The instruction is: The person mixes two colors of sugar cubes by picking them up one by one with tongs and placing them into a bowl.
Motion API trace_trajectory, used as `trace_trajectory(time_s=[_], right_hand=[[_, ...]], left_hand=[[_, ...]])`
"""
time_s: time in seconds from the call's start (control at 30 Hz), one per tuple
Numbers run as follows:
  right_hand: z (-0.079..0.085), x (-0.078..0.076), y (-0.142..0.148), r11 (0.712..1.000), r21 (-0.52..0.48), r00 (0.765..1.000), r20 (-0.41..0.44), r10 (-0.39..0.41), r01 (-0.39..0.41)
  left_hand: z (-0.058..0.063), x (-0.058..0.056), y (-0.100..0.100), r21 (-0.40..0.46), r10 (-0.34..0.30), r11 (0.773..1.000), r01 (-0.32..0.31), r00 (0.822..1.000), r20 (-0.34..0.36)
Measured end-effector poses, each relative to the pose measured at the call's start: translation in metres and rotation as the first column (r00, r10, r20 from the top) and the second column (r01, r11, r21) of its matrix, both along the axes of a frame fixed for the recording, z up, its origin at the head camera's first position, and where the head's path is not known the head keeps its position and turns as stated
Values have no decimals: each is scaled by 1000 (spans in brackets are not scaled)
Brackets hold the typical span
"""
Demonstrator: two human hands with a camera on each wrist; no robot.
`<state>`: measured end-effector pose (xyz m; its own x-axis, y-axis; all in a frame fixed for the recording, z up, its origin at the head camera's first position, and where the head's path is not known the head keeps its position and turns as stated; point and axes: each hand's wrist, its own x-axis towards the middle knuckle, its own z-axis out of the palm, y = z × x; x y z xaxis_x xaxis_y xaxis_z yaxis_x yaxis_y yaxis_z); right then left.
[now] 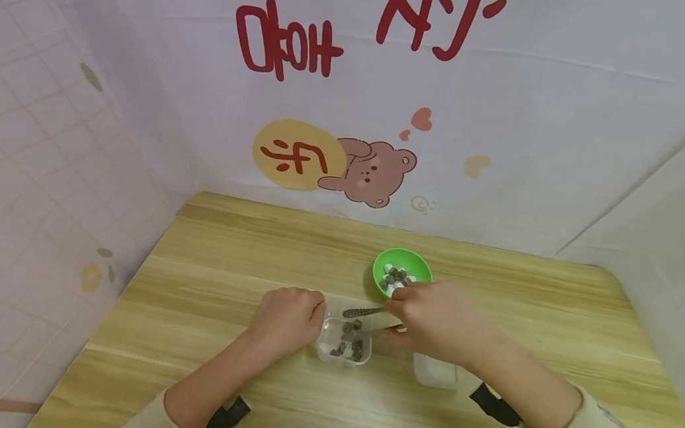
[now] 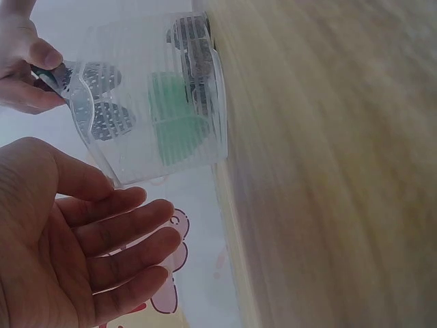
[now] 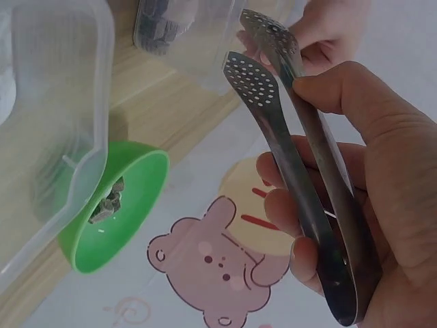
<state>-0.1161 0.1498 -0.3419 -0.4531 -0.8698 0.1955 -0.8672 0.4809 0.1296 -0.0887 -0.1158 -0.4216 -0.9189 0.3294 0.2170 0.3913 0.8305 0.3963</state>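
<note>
My left hand [image 1: 290, 320] is at the left side of a small clear plastic container [image 2: 133, 160], and its thumb and forefinger pinch the rim at a corner. Several dark brown chunks [image 1: 357, 353] lie inside this container. Metal tongs [image 3: 298, 195] with perforated tips are gripped in my right hand [image 1: 439, 320], fingers on one arm and thumb on the other. The tips stand apart above the container, with nothing visible between them. Behind the right hand, a green bowl [image 1: 402, 255] holds brown chunks and white pieces.
A second clear plastic container [image 1: 435, 374] stands under my right forearm, partly hidden by it; something white shows inside in the right wrist view. All stand on a wood-grain table [image 1: 245, 247]. A printed cloth [image 1: 522, 120] hangs behind the table's far edge.
</note>
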Motion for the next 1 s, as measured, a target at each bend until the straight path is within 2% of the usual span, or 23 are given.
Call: trace_trajectory(time_s=[0.27,0.5,0.7,1.0], right_hand=[[-3,-1,-17,993,114,999,36,3,-7],[-7,-1,-32,981,186,998,36,47,-53],[-12,-1,-37,976,209,998,42,53,-61],[-9,-1,-36,976,205,997,43,70,-78]], left_hand=[[1,0,-1,3,-4,1000,4,1000,-4],[0,0,-1,-6,6,1000,-6,1000,-10],[-1,-1,-1,-16,7,1000,-7,1000,-16],[-1,-1,0,-20,6,1000,-6,1000,-25]])
